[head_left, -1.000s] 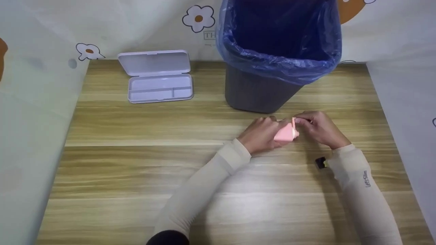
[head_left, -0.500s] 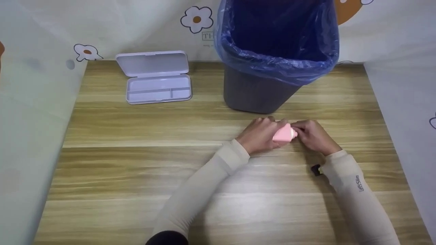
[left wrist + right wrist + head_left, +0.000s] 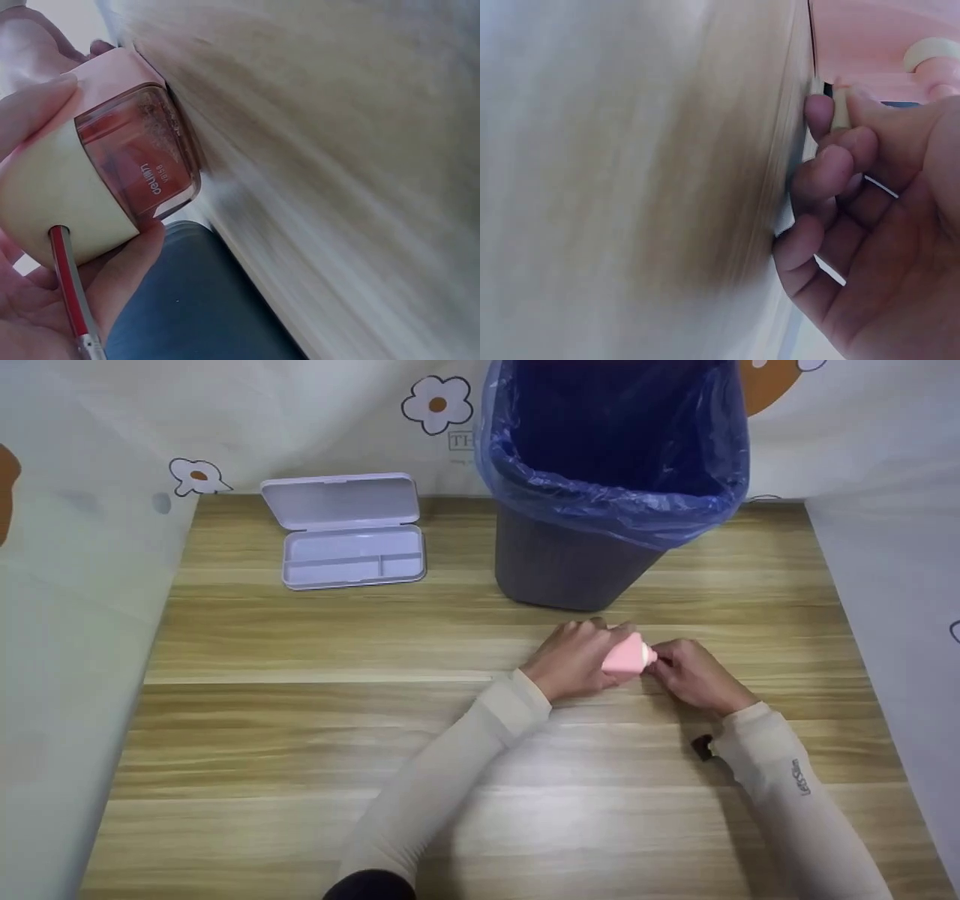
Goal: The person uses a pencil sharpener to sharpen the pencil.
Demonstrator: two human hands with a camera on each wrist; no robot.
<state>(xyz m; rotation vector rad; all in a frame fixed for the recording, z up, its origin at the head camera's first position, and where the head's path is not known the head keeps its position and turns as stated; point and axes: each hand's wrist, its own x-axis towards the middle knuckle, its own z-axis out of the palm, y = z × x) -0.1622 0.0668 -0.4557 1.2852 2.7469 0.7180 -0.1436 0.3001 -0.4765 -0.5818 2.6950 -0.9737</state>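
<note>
My left hand (image 3: 568,660) grips a pink crank pencil sharpener (image 3: 622,656) low over the wooden table, in front of the bin. The left wrist view shows its cream front, its clear shavings drawer (image 3: 139,150) with bits inside, and a red-and-grey pencil (image 3: 70,285) stuck in the hole. The pencil's tip is hidden inside. At the sharpener's other end, my right hand (image 3: 696,673) pinches the crank's small cream knob (image 3: 841,112) between thumb and forefinger, the other fingers curled.
Right behind the hands stands a dark grey bin (image 3: 566,562) lined with a blue bag (image 3: 622,506). A lilac pencil case (image 3: 352,574), lid raised, lies at the back left. Pale patterned sheets (image 3: 315,420) border the table.
My right hand has swung the crank down from its raised position, moving toward the table's front. The left hand and sharpener have stayed nearly still.
</note>
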